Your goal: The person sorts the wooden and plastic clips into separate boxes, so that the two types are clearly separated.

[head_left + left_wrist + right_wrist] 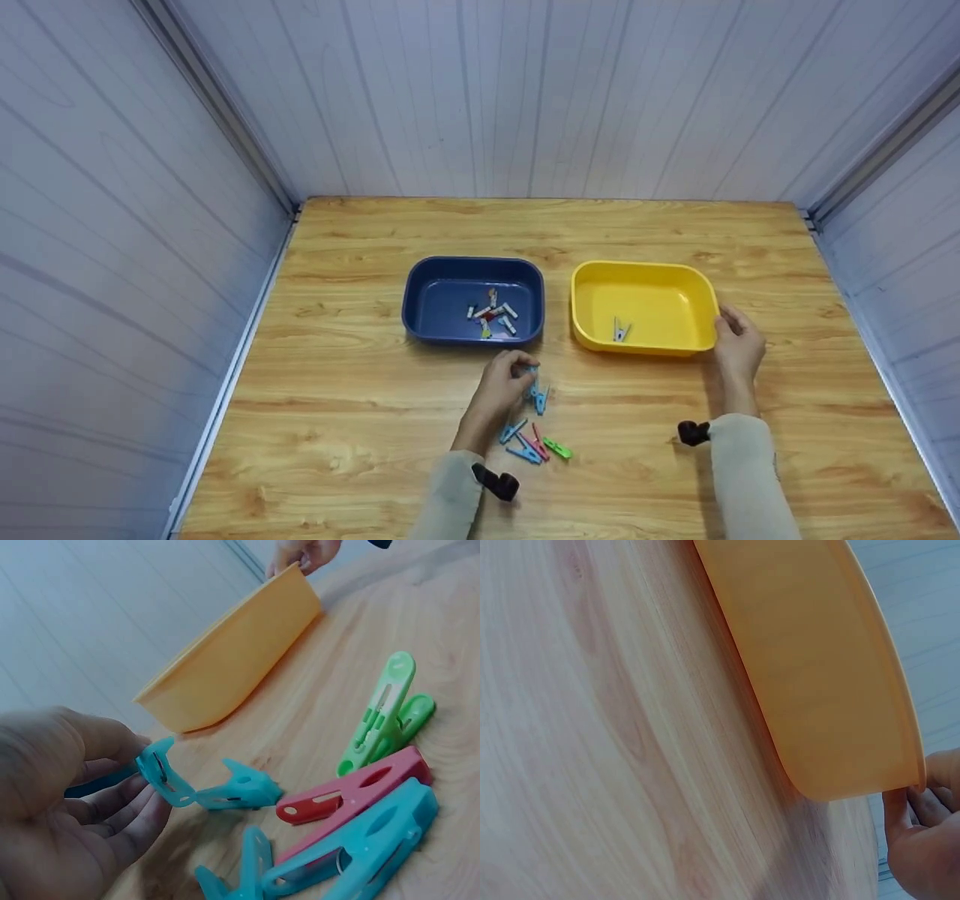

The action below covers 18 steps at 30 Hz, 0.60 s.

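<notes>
My left hand (495, 386) pinches a blue clothespin (160, 774) between thumb and fingers, just in front of the blue bin. Touching its end or very near it, a second blue clothespin (244, 789) lies on the table. Closer to me is a small pile: a pink clothespin (356, 799), a green clothespin (386, 716) and two more blue clothespins (360, 847). At the right, my right hand (739, 349) grips the rim of the yellow bin (645, 349) by its right end. One pale grey clothespin (620, 332) lies inside that bin.
Left of the yellow bin stands a blue bin (472, 341) with several small white pieces with coloured ends (495, 311) inside. Pale panel walls (487, 97) enclose the wooden table (337, 420) at the back and both sides.
</notes>
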Tool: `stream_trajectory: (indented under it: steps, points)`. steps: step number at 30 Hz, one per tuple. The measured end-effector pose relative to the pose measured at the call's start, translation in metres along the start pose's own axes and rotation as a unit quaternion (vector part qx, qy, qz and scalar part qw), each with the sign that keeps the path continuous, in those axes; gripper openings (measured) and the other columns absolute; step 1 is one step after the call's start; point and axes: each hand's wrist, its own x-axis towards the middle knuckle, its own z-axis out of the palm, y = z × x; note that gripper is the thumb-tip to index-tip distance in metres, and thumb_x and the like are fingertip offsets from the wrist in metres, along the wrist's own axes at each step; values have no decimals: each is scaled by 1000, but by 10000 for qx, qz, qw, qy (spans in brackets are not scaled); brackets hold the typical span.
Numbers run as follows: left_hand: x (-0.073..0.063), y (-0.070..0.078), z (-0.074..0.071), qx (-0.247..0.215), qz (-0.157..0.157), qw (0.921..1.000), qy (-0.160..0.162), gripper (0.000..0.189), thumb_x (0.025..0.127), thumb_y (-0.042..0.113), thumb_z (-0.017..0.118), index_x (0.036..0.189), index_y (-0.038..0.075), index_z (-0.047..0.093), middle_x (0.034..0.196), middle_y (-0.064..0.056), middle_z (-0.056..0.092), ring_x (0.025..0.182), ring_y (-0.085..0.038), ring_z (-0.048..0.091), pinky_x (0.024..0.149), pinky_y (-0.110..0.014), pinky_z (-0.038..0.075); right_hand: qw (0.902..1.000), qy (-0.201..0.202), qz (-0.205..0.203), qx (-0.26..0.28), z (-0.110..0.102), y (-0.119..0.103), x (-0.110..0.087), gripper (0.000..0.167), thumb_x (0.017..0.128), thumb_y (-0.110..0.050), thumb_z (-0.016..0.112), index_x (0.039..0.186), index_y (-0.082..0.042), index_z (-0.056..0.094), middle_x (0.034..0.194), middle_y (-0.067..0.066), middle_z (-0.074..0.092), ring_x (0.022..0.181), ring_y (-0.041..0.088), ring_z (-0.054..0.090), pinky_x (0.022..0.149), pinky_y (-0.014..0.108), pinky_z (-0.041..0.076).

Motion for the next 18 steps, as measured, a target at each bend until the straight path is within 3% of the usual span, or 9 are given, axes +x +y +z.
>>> stream_trajectory:
  steps: [5,12,18]
  points:
    - [2,3,2,-128,240,9996,31,15,89,9,62,103,9,66,102,-6,58,89,-13,55,79,-27,47,10000,41,-50,-48,-1,-1,-1,37,97,-21,53,133,-13,57,134,8,58,115,10,54,95,21,45]
    - [6,14,3,-179,-8,9998,-29,15,90,9,61,103,14,66,99,-1,56,88,-11,53,77,-25,45,9999,97,-58,9,0,0,0,36,97,-19,53,132,-12,58,132,8,59,111,7,54,92,18,45]
    - [9,23,4,-164,-20,9998,-126,14,91,10,62,104,13,67,100,-1,57,89,-12,54,79,-26,46,10000,80,-38,42,0,0,-1,37,97,-20,53,132,-12,58,131,7,60,111,7,54,94,20,45]
